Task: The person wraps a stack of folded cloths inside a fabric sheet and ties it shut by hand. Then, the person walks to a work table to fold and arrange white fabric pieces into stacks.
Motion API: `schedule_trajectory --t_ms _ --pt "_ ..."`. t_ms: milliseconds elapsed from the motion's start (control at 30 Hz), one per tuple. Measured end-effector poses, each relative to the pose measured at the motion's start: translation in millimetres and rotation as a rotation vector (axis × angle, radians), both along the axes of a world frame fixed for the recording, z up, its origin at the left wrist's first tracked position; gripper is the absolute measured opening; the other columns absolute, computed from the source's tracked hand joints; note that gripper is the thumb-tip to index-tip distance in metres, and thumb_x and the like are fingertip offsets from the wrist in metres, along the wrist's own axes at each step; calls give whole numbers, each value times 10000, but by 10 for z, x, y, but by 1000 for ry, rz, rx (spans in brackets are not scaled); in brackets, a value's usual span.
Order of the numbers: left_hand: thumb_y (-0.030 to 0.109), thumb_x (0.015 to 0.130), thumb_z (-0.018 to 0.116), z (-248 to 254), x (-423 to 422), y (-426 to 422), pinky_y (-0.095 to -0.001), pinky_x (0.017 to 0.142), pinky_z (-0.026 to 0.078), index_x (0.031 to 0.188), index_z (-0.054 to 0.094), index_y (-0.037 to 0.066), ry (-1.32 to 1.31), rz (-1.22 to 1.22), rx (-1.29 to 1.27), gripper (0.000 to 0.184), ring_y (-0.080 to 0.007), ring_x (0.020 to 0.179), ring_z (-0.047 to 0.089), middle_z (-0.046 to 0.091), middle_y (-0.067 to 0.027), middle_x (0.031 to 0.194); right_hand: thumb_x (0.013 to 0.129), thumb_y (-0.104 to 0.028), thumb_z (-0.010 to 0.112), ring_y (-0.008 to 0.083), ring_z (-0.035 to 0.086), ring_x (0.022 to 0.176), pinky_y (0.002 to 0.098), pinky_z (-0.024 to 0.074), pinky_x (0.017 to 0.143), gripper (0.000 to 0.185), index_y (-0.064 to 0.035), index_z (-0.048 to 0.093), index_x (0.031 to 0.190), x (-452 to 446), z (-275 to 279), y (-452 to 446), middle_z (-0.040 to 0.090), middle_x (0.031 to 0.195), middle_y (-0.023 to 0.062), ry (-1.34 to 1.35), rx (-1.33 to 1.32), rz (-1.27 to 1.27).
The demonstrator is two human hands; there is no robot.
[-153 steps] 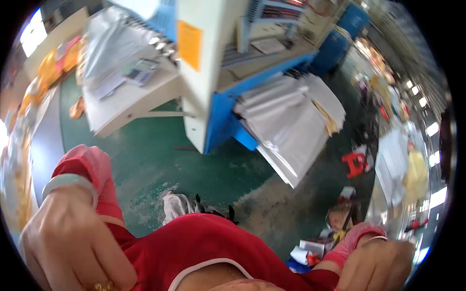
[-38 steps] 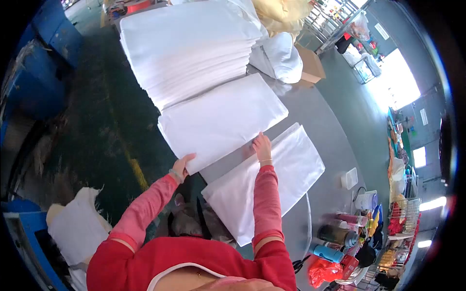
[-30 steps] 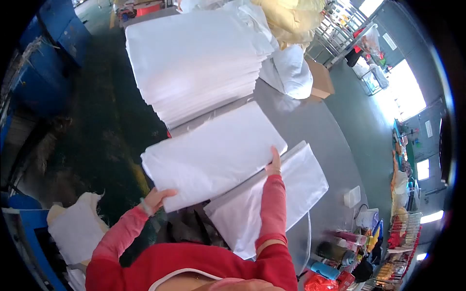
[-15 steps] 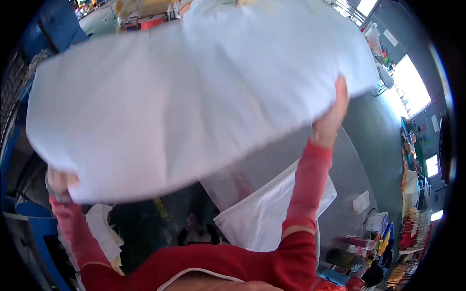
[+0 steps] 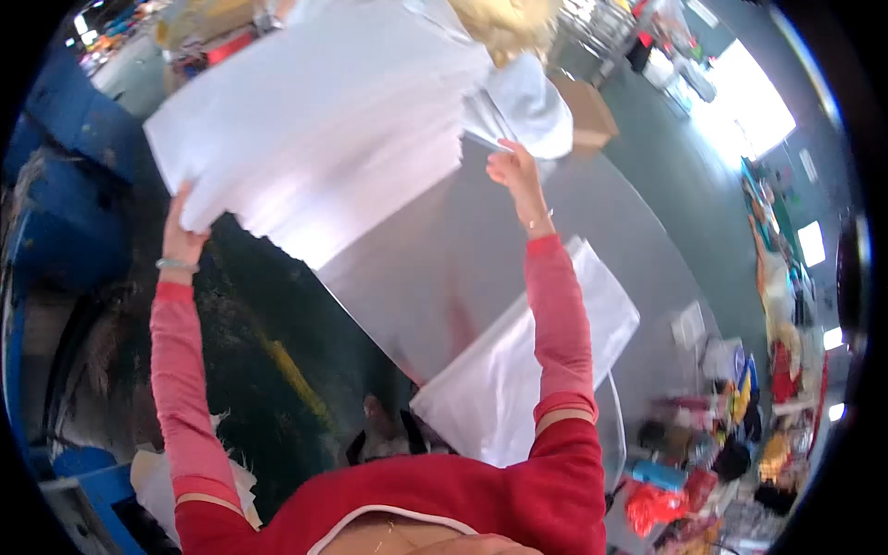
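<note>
A large white cloth [image 5: 314,120] spreads in the air and over the far part of the grey table [image 5: 407,268]. Its near edge looks ragged. My left hand [image 5: 185,231] grips the cloth's near left corner, thumb on top. Past the cloth's right edge, above the table, my right hand [image 5: 518,176] is closed; whether its fingertips pinch anything is hidden by blur. Just beyond that hand lies a bunched white cloth piece [image 5: 532,102]. Nearer my body, a folded white cloth [image 5: 499,388] rests on the table, partly under my right forearm.
Blue machinery [image 5: 69,213] stands on the left. A cardboard box [image 5: 585,116] is beyond the table's far end. Bottles and bags, among them a blue bottle [image 5: 659,474] and a red bag [image 5: 652,507], crowd the lower right. White scraps [image 5: 157,481] hang at lower left.
The large white cloth has moved away from me and lower, uncovering more table. My left hand has gone forward and right with its corner; my right hand has shifted left, off the cloth's near edge.
</note>
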State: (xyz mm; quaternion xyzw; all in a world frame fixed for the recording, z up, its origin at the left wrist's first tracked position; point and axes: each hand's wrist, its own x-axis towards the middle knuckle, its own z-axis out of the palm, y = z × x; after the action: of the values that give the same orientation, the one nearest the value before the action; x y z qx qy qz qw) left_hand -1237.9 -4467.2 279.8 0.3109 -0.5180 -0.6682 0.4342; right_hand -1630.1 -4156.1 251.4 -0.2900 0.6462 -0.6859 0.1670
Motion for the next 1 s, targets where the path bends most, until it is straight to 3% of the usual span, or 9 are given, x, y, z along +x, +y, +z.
schedule_trajectory --t_ms 167,300,333,433,533,633,733,833,1000 --pt "359 861 445 -829 248 532 -134 461 360 821 546 102 181 -304 361 279 -31 552 431 464 49 662 749 -125 537 228 544 872 316 427 758 315 -20 525 1046 553 -1222 2106 563 954 148 400 566 -456" --pt "190 809 476 -1871 255 1977 -245 607 449 1009 505 53 -647 -763 298 245 -131 749 553 563 -59 845 638 -127 664 298 525 879 363 423 770 390 7 530 979 1327 -1922 3678 555 956 160 295 1025 -951" --pt "210 810 506 -2040 228 2328 -313 717 442 1082 471 56 -610 -810 657 314 -170 892 539 562 -90 956 623 -171 687 318 511 918 372 411 789 411 8 532 959 1494 -2002 3914 554 955 177 314 1173 -1021" --pt "226 770 599 -2527 118 3255 -326 752 431 1053 468 14 -616 -1076 516 377 -169 882 532 566 -85 958 608 -209 703 331 515 923 372 413 786 441 16 528 945 1824 -1966 4087 558 953 188 -107 1218 -1132" --pt "236 703 668 -2768 7 3590 -293 682 464 1018 472 -43 -746 -1085 163 465 -164 796 564 581 -112 909 614 -208 689 337 525 908 377 416 782 460 28 512 967 1817 -2076 4153 551 972 203 -9 1283 -1023" --pt "152 708 647 -2780 16 3588 -247 547 463 951 509 -37 -698 -1093 302 337 -140 653 567 592 -82 799 599 -170 684 271 577 762 343 450 681 374 35 549 881 1642 -2379 4360 590 852 164 -4 1206 -1122" --pt "125 707 625 -2467 -42 3455 -238 484 443 892 540 -22 -629 -1094 325 251 -115 592 547 585 -65 727 566 -165 692 181 567 616 294 440 555 279 17 586 751 1417 -2439 4463 589 681 94 -536 758 -954" --pt "97 695 606 -2516 -56 3053 -241 469 433 848 561 -7 -629 -1031 138 191 -101 559 530 577 -57 692 539 -177 706 118 517 514 267 398 464 232 -5 581 631 1389 -2013 3849 535 550 33 -284 806 -842" --pt "108 674 593 -2543 -147 1949 -230 442 404 741 583 18 -667 -664 -26 113 -89 491 493 554 -21 622 555 -383 698 337 561 674 399 431 607 428 0 568 697 1134 -2211 2711 588 727 161 14 983 -709"
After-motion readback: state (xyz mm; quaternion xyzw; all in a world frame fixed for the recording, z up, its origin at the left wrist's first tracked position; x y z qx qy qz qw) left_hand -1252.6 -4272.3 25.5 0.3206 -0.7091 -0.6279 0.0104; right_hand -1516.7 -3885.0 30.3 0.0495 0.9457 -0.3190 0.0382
